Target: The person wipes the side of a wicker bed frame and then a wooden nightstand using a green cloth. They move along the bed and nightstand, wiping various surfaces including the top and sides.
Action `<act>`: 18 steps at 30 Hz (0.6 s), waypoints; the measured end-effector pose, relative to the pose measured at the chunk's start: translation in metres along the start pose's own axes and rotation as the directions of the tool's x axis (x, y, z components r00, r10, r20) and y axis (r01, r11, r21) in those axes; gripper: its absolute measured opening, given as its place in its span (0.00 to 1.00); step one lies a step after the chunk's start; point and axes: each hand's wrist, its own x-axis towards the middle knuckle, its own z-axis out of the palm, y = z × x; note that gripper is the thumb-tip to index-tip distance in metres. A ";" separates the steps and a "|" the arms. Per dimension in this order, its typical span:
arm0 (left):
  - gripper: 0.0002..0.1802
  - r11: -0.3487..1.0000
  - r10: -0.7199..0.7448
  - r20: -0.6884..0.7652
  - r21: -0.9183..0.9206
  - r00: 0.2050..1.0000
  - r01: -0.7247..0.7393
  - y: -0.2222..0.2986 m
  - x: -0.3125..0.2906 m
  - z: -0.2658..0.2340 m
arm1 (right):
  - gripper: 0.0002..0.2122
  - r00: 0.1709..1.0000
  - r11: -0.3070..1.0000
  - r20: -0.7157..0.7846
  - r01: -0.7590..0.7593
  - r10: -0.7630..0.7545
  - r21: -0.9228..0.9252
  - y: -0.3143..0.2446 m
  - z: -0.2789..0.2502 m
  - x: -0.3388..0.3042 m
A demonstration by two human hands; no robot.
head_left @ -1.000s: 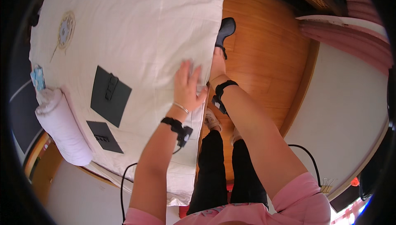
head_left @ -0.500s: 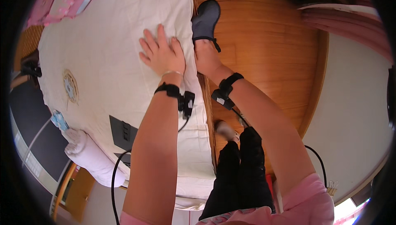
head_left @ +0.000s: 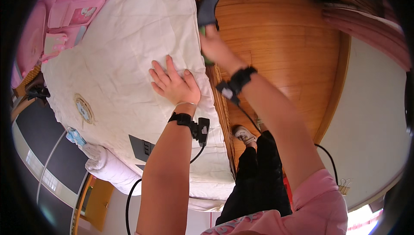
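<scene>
My left hand (head_left: 174, 86) lies open on the white bed sheet (head_left: 142, 28), its fingers spread and nothing in them. My right hand (head_left: 215, 49) is at the bed's edge, smeared by motion. Its fingers go into a dark grey-blue mitt (head_left: 208, 6) with black trim, so their exact pose is hidden. A strip of green (head_left: 207, 58) shows between this hand and the bed; I cannot make out whether it belongs to the mitt. Each wrist carries a black strap with a small cabled box.
Pink bags (head_left: 71, 13) lie at the bed's far left. On the sheet are a round ornament (head_left: 83, 108), a dark flat panel (head_left: 140, 148) and a rolled white quilt (head_left: 110, 168). A wooden bed rail (head_left: 222, 114) borders the wooden floor (head_left: 276, 41). Pink curtains hang at right.
My right hand has moved farther away along the bed's edge with the mitt, which now appears turned sideways. My left hand sits lower in view, still flat. The whole view has shifted.
</scene>
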 end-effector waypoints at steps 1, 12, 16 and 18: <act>0.38 1.000 -0.005 0.000 0.001 1.000 0.005 -0.002 0.000 0.000 | 0.26 0.999 0.998 0.004 -0.054 0.054 -0.015 0.003 0.002 -0.024; 0.35 0.998 0.035 -0.043 0.050 0.998 -0.033 0.000 0.000 -0.003 | 0.21 0.897 0.902 -0.091 -0.431 0.432 0.031 0.090 0.010 -0.208; 0.38 1.000 0.007 0.000 0.008 1.000 -0.007 -0.002 -0.002 -0.001 | 0.25 0.900 0.901 0.046 -0.433 0.433 -0.017 0.062 -0.012 -0.075; 0.38 1.000 0.027 -0.003 0.013 1.000 -0.027 0.002 0.001 -0.001 | 0.27 0.943 0.895 0.135 -0.331 0.304 0.299 0.073 -0.016 -0.002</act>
